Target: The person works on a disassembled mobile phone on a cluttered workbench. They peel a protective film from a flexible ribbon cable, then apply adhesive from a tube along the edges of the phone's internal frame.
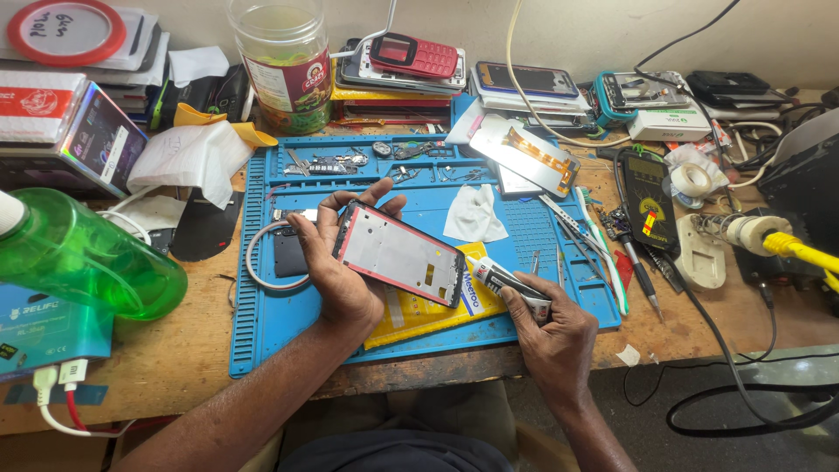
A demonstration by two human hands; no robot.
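Cluttered wooden repair bench (175,367), blue silicone work mat (524,227). Left hand (336,262) clamped on red-edged phone frame (399,255), long axis slanting down-right. Right hand (551,328) closed on white adhesive tube (507,284), nozzle touching frame's lower-right corner.

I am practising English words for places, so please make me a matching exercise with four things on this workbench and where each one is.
Things:
1. phone frame
2. glue tube
3. green bottle
4. red phone

Places:
A. on a stack of phones at the back of the bench
B. in the left hand
C. at the left edge of the bench
D. in the right hand

Pairs: 1-B, 2-D, 3-C, 4-A
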